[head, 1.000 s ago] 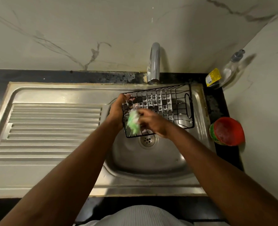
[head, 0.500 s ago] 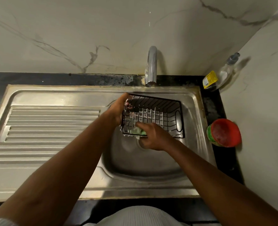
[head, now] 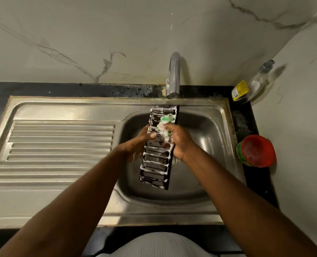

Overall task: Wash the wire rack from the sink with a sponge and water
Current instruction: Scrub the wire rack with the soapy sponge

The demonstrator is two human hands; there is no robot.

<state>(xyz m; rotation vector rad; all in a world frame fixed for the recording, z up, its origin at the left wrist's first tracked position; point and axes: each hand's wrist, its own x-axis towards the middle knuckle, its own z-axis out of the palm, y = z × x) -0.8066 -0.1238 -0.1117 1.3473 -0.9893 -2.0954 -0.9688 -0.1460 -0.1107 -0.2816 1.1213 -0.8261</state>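
A black wire rack [head: 156, 165] streaked with white foam stands on edge over the steel sink basin [head: 206, 127], its long side running from the tap towards me. My left hand [head: 138, 141] grips the rack's left side near the middle. My right hand [head: 179, 140] is shut on a green soapy sponge [head: 166, 120] pressed against the rack's upper part. The rack and my hands cover the drain.
The chrome tap [head: 173, 75] stands behind the basin with no water running. A ribbed drainboard [head: 61, 149] lies to the left. On the black counter at right stand a red and green tub [head: 256, 151] and a clear pump bottle [head: 254, 84] in the corner.
The rack has been turned from lying crosswise with its open side up to standing on edge lengthwise. My right hand with the sponge moved from the rack's near rim up to its upper part.
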